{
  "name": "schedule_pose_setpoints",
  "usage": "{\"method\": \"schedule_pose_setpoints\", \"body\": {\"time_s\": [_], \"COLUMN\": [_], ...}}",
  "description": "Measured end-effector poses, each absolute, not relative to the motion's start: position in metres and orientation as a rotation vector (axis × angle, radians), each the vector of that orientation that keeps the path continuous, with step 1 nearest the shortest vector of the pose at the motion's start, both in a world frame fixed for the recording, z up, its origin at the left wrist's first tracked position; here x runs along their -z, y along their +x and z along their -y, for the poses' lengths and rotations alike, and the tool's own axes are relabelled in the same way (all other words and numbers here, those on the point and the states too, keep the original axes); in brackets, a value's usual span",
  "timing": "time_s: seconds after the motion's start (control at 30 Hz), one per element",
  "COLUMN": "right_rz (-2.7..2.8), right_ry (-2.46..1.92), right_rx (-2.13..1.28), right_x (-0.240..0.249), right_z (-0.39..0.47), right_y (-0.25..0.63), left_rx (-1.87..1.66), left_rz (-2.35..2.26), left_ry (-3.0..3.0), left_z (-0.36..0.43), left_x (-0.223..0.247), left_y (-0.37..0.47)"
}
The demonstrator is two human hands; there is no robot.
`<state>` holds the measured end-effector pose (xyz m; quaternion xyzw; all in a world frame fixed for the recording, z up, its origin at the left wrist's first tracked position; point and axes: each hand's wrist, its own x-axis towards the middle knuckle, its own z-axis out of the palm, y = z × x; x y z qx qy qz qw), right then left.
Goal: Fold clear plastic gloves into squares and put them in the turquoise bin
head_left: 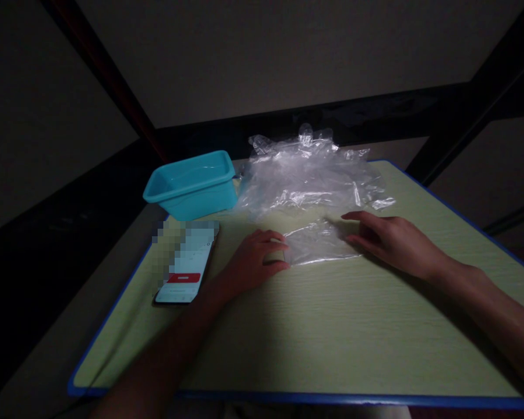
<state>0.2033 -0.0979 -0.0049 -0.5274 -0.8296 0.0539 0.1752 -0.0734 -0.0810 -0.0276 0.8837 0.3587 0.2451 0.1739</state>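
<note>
Left hand (258, 260): at the near left end of the small clear bag, fingertips touching its edge; thumb and fingers a little apart, the grip narrow. Whether it pinches the plastic, I cannot tell.
Right hand (388, 238): at the bag's other end, thumb and forefinger spread wide, the forefinger pointing in over the table. Contact with the bag is hard to make out.
Small clear bag (321, 241): lying flat on the table between the two hands, a bit wrinkled and shiny.
Plastic pile (310, 174): crumpled, see-through sheets or bags heaped just beyond the small bag, toward the far edge.
Blue tub (196, 201): open, upright, at the table's far left corner, right beside the pile.
Phone (187, 270): face up in front of the tub, left of the left hand, screen lit, with a red bar low down.
Table (314, 331): pale yellow-green wood-grain top, blue rim.
Room: dim, with a plain wall behind.
</note>
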Motion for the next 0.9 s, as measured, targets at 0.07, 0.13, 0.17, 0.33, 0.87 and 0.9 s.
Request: {"method": "schedule_pose_setpoints", "body": {"time_s": [0.07,0.13,0.17,0.33,0.87,0.9], "right_rz": [2.331,2.338,2.366,2.628,2.856,2.849], "right_ry": [-1.369,-1.208,-1.133,-0.908,-0.872,-0.866], "right_rx": [-0.062,-0.046,-0.067,-0.196,-0.39,-0.396], "right_x": [0.004,0.004,0.005,0.01,0.019,0.02], "right_z": [0.102,0.107,0.109,0.121,0.125,0.125], "right_y": [0.198,0.188,0.183,0.157,0.154,0.154], "left_rx": [-0.716,-0.731,-0.737,-0.745,-0.753,-0.755], "left_rz": [-0.981,-0.956,-0.956,-0.976,-1.019,-1.015], "left_ry": [2.486,2.475,2.477,2.526,2.518,2.514], "left_z": [0.08,0.08,0.08,0.079,0.079,0.08], "left_x": [0.027,0.028,0.028,0.031,0.033,0.032], "left_y": [-0.073,-0.073,-0.073,-0.073,-0.071,-0.071]}}
